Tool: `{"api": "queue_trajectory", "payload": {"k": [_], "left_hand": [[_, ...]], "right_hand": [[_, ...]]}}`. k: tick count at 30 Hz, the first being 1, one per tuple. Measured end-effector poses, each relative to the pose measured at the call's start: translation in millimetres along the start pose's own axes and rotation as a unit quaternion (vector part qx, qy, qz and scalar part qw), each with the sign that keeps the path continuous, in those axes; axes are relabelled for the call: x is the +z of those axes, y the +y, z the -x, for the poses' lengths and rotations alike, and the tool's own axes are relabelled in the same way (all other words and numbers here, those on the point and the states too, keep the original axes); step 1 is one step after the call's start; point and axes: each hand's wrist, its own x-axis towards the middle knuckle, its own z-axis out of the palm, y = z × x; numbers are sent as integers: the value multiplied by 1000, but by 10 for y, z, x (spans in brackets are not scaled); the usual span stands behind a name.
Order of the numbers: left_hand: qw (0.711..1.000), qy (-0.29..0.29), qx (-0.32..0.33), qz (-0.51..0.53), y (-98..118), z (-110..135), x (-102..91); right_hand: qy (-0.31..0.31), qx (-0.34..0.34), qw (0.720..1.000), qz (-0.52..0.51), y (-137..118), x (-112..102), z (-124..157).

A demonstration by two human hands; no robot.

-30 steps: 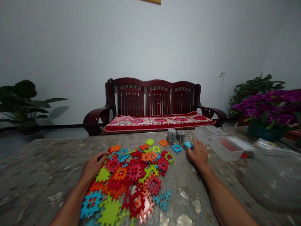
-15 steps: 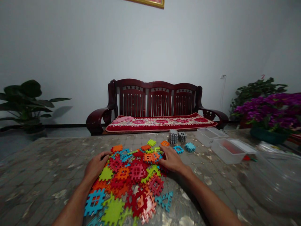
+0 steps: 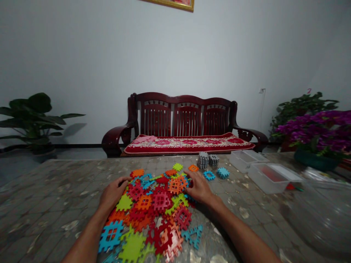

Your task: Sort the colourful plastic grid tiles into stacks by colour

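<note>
A heap of flat, notched plastic tiles (image 3: 156,208) in red, orange, green and blue lies on the patterned table (image 3: 55,204). My left hand (image 3: 112,193) rests palm down on the heap's left edge, fingers lying loosely on the tiles. My right hand (image 3: 199,188) lies at the heap's right edge, its fingertips touching an orange tile (image 3: 175,185); I cannot see a tile lifted. Two blue tiles (image 3: 216,173) lie apart to the right. Behind them stand two small grey stacks (image 3: 207,160).
Two clear plastic boxes (image 3: 263,170) sit at the right, with a large clear bowl (image 3: 320,215) nearer. Purple flowers (image 3: 318,135) stand at the far right. A dark wooden bench (image 3: 183,126) is beyond the table, and a leafy plant (image 3: 33,120) stands at the left.
My right hand has come back left from the blue tiles near the boxes to the heap's right edge. The left hand has stayed put. The view has shifted slightly.
</note>
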Motion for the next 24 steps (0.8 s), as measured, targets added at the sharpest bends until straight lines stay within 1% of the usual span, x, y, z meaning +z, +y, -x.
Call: {"api": "queue_trajectory", "payload": {"k": [3,6,9,11,13,15,17,19,22,24], "left_hand": [[1000,6,6,3,-26,-9,19],[1000,15,12,1,-56,-19,37],[1000,16,18,5,-66,-19,43],[1000,15,15,5,-64,-18,42],[1000,14,11,1,-62,-21,39],[1000,11,7,-2,-67,-28,37],[1000,8,9,-2,-76,-39,37],[1000,10,14,2,-86,-48,39],[1000,14,17,4,-97,-55,42],[1000,14,12,-2,-103,-57,43]], "right_hand": [[19,-3,999,-44,29,1,-5],[59,-14,995,-78,104,-8,-16],[112,-24,991,-62,204,-69,-4],[131,-27,991,-29,274,-131,24],[122,-26,992,-7,340,-186,61],[99,-18,995,-7,399,-219,94],[66,-6,997,-25,449,-234,114],[45,24,997,-51,486,-246,120],[41,77,993,-79,512,-273,117],[38,78,994,-66,503,-295,120]]}}
